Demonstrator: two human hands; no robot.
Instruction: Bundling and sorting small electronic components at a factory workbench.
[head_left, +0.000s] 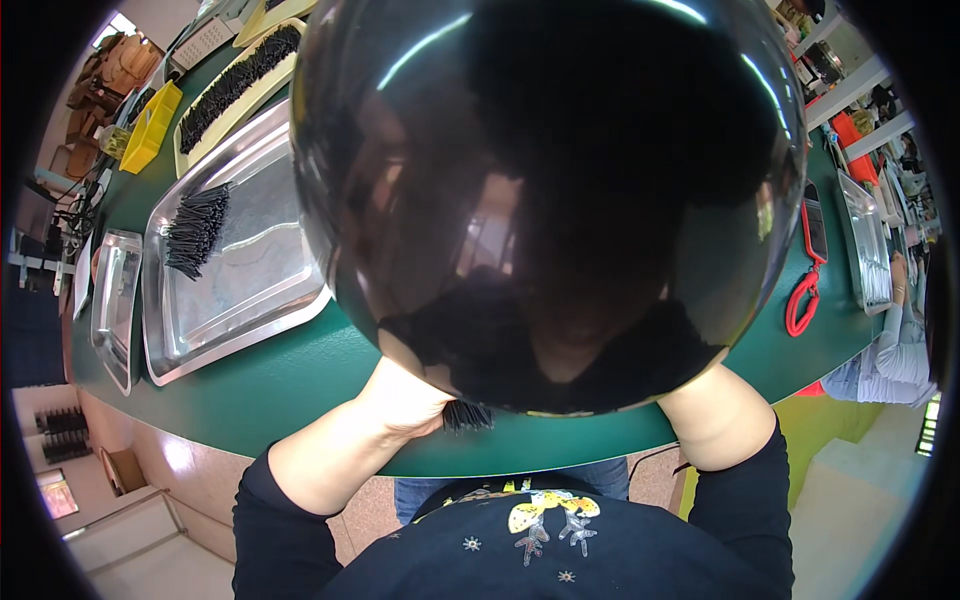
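A large, glossy black dome (pixel 560 200) fills the middle of the head view and covers most of the work in front of me. My left hand (pixel 415 398) comes out from under its lower left edge, palm side inward, its fingertips hidden. The ends of a bundle of thin black strands (pixel 468 415) stick out beside the palm, and the hand appears closed around them. On the other side, my right forearm (pixel 715 418) runs up beneath the dome. The right hand is hidden there, so what it holds or touches does not show.
On the green table (pixel 240 405), a metal tray (pixel 265 265) carries black strands (pixel 198 230). Around it are a smaller tray (pixel 118 310), a long strand-filled tray (pixel 183 150) and a yellow bin (pixel 152 127). At right lie a red-cased phone (pixel 815 225) and a far tray (pixel 865 245) near another person's arm (pixel 897 285).
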